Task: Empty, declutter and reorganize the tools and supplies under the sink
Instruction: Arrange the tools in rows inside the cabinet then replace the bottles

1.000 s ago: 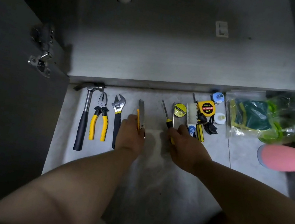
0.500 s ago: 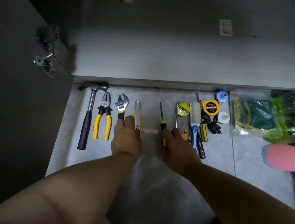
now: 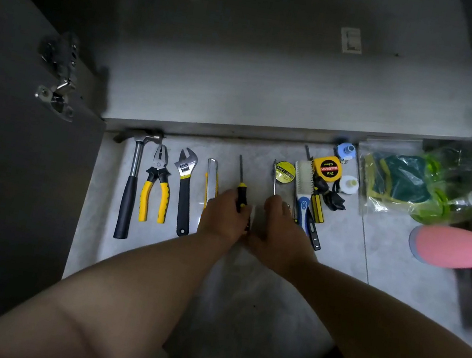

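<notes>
Looking down, the tools lie in a row on the floor (image 3: 337, 274) before the cabinet (image 3: 274, 91). My left hand (image 3: 223, 217) grips the black-and-yellow screwdriver (image 3: 240, 176) by its handle. My right hand (image 3: 279, 230) covers the second screwdriver (image 3: 274, 179); I cannot tell its grasp. I should lay mine parallel to the utility knife (image 3: 212, 175), evenly spaced.

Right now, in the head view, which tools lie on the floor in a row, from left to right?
hammer → pliers → wrench → knife → screwdriver → tape measure → bag. The overlapping pieces just left of the tape measure are left out.
</notes>
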A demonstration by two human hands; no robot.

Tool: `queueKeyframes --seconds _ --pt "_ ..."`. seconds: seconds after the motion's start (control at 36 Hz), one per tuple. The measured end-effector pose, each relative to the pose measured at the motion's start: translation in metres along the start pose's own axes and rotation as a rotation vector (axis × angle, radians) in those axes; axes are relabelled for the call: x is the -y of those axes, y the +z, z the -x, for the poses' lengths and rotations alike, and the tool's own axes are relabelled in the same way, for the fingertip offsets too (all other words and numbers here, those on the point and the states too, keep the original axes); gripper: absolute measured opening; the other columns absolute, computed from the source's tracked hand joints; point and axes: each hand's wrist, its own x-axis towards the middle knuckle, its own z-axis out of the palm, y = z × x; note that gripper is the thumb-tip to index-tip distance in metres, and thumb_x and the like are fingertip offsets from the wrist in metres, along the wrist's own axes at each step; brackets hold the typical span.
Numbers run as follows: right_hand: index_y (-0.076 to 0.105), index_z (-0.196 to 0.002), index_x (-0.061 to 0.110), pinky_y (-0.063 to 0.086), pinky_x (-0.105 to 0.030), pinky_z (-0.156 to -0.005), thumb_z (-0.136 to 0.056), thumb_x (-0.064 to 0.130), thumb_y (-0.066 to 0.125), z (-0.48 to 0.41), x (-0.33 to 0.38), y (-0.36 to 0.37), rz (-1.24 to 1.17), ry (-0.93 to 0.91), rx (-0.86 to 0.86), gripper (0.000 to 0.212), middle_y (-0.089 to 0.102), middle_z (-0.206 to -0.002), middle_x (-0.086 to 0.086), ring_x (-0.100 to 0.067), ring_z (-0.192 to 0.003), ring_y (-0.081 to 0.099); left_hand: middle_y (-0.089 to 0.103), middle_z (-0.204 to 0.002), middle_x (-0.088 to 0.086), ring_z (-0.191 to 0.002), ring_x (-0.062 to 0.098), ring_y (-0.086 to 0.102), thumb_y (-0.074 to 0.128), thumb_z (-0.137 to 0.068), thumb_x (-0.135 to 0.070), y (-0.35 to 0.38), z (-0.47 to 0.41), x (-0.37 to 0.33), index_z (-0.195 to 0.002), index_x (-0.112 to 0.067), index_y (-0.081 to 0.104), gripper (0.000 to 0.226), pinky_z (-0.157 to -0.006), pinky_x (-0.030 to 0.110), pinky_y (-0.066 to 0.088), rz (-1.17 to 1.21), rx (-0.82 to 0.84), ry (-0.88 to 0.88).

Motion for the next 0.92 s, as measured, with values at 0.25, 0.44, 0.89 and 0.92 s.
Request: queueKeyframes --seconds 0.25,0.44,0.89,0.92 --pt "0.048 -0.126 0.013 0.046 -0.035 -0.072 -0.102 0.025 0.049 -0.011 -0.007 0.010 0.236 0.286 -0.044 0.027 0.067 -0.114 -0.010 -0.029 -0.100 0.068 0.064 -0.120 0.014 -0.114 0.033 0.062 0.060 -0.099 -0.033 0.002 0.002 -0.009 -0.122 -0.006 0.055 0.036 -0.087 0.039 0.049 -0.312 -0.033 0.038" --pt "0.059 -0.112 0.013 0.046 -0.029 -0.070 -0.091 0.024 0.068 -0.020 0.005 0.018 0.118 0.314 -0.028 0.026 0.066 -0.106 -0.007 -0.024 -0.098 0.067 0.058 -0.120 0.009 -0.110 0.030 0.061 0.054 -0.101 -0.038 -0.002 0.008 -0.006 -0.122 -0.011 0.051 0.034 -0.082 0.043 0.053 -0.414 -0.081 0.075" --pt "0.051 -0.118 0.011 0.045 -0.034 -0.076 -0.096 0.023 0.061 -0.035 0.024 0.015 0.059 0.256 0.060 0.027 0.063 -0.114 -0.014 -0.031 -0.104 0.063 0.043 -0.129 0.007 -0.111 0.027 0.049 0.060 -0.094 -0.021 -0.018 0.005 0.038 -0.157 -0.029 0.018 0.077 -0.069 0.037 0.051 -0.502 -0.156 0.059" --pt "0.051 -0.119 0.012 0.046 -0.034 -0.075 -0.096 0.023 0.061 -0.034 0.025 0.016 0.052 0.256 0.066 0.028 0.063 -0.114 -0.014 -0.031 -0.103 0.063 0.043 -0.130 0.008 -0.112 0.028 0.050 0.060 -0.094 -0.019 -0.019 0.004 0.038 -0.157 -0.029 0.018 0.077 -0.068 0.036 0.049 -0.498 -0.158 0.052"
